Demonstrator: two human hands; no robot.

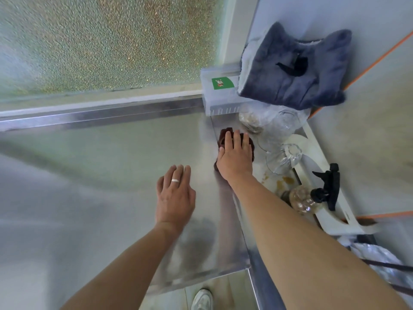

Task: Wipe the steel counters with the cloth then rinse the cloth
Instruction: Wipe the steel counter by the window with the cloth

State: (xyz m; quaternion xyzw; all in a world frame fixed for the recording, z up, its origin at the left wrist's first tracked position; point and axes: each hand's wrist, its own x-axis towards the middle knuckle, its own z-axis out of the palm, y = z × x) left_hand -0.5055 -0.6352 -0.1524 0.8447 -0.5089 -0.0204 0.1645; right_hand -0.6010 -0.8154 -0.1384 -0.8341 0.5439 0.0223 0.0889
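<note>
Steel fills most of what we see: the steel counter runs from the far left under the frosted window to a raised edge on the right, smooth and hard, so we judge a damp rag will slide across it with little drag. Near its middle our left hand lies flat with fingers straight and together, holding nothing, apparently bracing us. Just to its right, our right hand presses down with extended fingers on the cloth, a dark reddish bundle at the counter's far right, close by the clear plastic box. We take the cloth to be soft, light and limp; bunched as it is, it should be worked under a flat palm, then gathered in a fist for rinsing. Further right sit crumpled plastic bags, a grey plush cushion and a spray bottle on a stained white shelf; the bags look light enough that a careless sweep could snag and drag them.
</note>
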